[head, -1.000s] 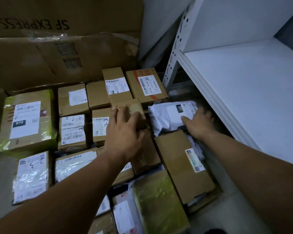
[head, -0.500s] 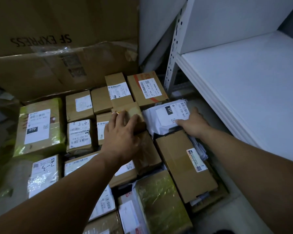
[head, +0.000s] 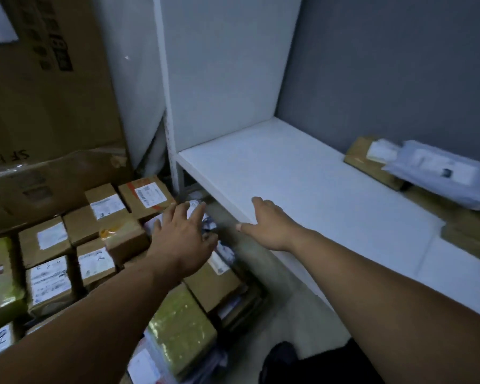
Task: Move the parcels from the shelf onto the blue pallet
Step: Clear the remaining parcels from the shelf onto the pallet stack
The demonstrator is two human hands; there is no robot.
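Note:
Several brown cardboard parcels with white labels lie packed together low on the left; the pallet under them is hidden. My left hand hovers over them with fingers spread, holding nothing, above a white poly bag. Empty too, my right hand reaches with straight fingers over the front edge of the white shelf. On the shelf at the far right lie a brown box, a grey poly bag on top of it, and a flat brown parcel.
Large cardboard cartons stand behind the pile at the left. A white shelf upright rises between the pile and the shelf. A green-wrapped parcel lies near my feet. A grey wall backs the shelf.
Both hands let go of the parcels on the pile and lifted. My right hand swung right over the shelf edge. The view turned up and right, showing the shelf's remaining parcels.

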